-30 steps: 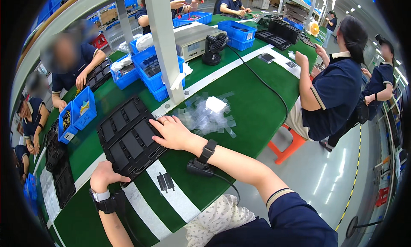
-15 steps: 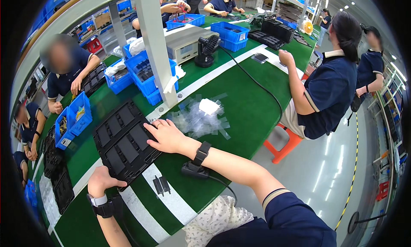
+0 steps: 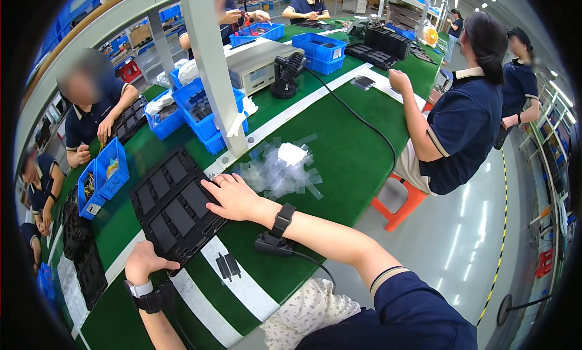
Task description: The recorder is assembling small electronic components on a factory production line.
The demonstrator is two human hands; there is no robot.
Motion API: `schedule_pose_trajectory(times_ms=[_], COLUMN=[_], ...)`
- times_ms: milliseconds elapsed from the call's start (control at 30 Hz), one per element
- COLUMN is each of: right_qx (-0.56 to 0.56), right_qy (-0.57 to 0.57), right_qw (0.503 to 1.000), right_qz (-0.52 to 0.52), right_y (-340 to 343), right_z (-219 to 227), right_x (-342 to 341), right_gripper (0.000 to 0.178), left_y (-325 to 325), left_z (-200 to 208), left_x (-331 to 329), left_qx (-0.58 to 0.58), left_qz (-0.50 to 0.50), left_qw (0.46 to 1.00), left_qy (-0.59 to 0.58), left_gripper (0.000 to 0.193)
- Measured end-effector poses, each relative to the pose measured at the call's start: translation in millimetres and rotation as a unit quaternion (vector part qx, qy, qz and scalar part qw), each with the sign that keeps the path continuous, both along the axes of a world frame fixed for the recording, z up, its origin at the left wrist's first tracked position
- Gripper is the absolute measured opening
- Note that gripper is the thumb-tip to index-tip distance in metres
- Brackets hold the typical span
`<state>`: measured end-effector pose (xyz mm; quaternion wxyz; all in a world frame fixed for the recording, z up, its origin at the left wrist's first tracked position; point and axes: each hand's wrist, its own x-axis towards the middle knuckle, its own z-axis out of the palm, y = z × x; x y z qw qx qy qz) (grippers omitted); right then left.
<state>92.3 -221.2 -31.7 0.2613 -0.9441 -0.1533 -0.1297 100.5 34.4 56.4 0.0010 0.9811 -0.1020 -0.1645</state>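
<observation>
A black plastic tray (image 3: 176, 207) with rectangular recesses lies at an angle on the green table mat, dark flat pieces sitting in the recesses. My left hand (image 3: 145, 262) holds the tray's near left corner, thumb along the edge and the other fingers mostly hidden. On the tray's right side rests my right hand (image 3: 236, 198), fingers stretched out and apart over the rim. Just in front of the tray, small black parts (image 3: 228, 267) lie on a white tape strip (image 3: 248, 295). Beyond my right hand is a patch of clear film pieces (image 3: 276, 174) with a white scrap (image 3: 292, 154) on it.
A grey post (image 3: 212, 77) rises behind the tray, beside blue bins (image 3: 203, 110). A small black fan (image 3: 287, 76) and a cable (image 3: 364, 116) are farther back. Co-workers sit left and right, one near an orange stool (image 3: 397, 204). A black device (image 3: 273, 244) lies below my right wrist.
The view has shifted slightly, so the background sits a little higher and farther left. Both hands keep their places on the tray.
</observation>
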Motion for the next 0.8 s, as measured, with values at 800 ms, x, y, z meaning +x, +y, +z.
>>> schedule_pose_trajectory(times_ms=[800], right_qx=[-0.002], right_qy=[0.001], right_qw=[1.0], right_qz=[-0.001], right_y=[-0.3], right_z=[-0.9], right_x=[0.3], right_gripper=[0.057], left_y=[-3.1], left_z=[3.1], left_x=[-2.6], left_qx=[-0.005], left_qz=[0.013], left_qw=[1.0], left_qy=[0.008], left_gripper=[0.06])
